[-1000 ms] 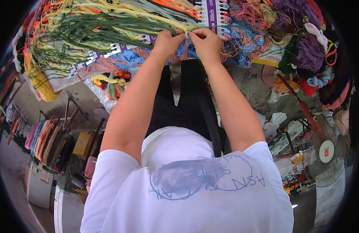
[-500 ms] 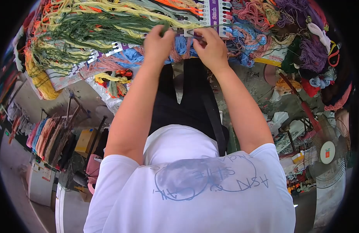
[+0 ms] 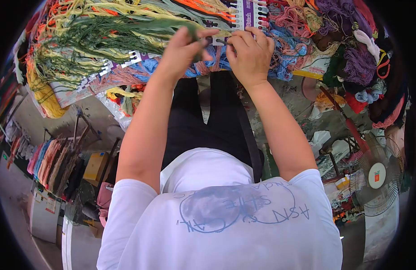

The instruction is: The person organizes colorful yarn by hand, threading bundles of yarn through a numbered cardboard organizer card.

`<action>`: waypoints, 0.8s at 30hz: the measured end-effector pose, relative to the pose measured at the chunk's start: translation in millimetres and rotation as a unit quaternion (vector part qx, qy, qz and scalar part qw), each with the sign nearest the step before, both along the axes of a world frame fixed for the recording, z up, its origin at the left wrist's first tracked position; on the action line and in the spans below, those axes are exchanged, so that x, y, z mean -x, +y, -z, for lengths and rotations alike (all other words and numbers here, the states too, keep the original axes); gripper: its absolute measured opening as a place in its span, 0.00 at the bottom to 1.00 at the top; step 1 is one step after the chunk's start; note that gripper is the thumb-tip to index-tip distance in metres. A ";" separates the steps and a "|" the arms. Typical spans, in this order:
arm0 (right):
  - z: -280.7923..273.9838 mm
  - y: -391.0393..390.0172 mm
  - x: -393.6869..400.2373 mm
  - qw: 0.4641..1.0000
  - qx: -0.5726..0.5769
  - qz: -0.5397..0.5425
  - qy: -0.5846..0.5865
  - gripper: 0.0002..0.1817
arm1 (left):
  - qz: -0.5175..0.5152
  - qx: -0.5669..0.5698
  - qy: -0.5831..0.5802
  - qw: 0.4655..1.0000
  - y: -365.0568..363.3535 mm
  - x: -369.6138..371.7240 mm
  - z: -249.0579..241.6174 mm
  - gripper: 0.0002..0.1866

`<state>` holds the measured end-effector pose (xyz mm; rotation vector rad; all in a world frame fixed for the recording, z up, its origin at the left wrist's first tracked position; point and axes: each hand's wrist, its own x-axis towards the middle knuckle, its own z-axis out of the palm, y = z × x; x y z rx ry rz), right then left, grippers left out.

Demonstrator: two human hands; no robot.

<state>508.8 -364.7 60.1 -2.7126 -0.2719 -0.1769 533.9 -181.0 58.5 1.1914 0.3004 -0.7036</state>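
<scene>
My left hand [image 3: 183, 51] is over the card's left side, blurred by motion, its index finger and thumb spread. A bundle of dark green embroidery thread [image 3: 127, 33] runs from the left into this hand and lies across the palm. My right hand [image 3: 252, 54] is bent over the card's near edge, its fingers pinched together at a short dark green strand. Beneath the fingertips is a white and purple thread card [image 3: 242, 20] with notched holes along its edges. Yellow and grey-green threads [image 3: 185, 22] lie alongside the green bundle.
Blue and pink threads [image 3: 286, 45] are heaped along the table's near edge. Purple skeins [image 3: 361, 65] and red-handled scissors [image 3: 384, 65] are at the right. A standing fan [image 3: 377, 175] is at the lower right, and a rack of hanging skeins [image 3: 55, 162] at the left.
My left hand has turned and opened its index finger and thumb outward, with the green thread across it. My right hand has shifted slightly right, its fingers more curled over the card.
</scene>
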 end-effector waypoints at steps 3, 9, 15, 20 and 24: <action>-2.2 3.4 -1.3 0.999 -0.039 -0.019 -0.013 0.06 | 0.109 -0.134 -0.098 0.980 -24.7 -3.4 9.2 0.07; 34.5 -7.3 -7.4 0.971 -0.139 -0.006 0.194 0.08 | 0.057 -0.264 -0.089 0.959 27.3 -8.1 -6.8 0.10; 51.7 -8.1 -8.8 0.964 -0.160 0.023 0.209 0.07 | -0.188 -0.168 -0.080 0.964 189.1 -47.8 -95.9 0.08; 40.1 -2.1 -6.7 0.957 -0.168 0.068 0.228 0.05 | -0.224 -0.360 -0.169 0.890 182.0 -62.1 -155.7 0.01; -39.9 30.2 -5.0 0.925 -0.310 0.149 0.163 0.06 | -0.133 -0.028 -0.011 0.991 117.1 -25.0 -168.7 0.14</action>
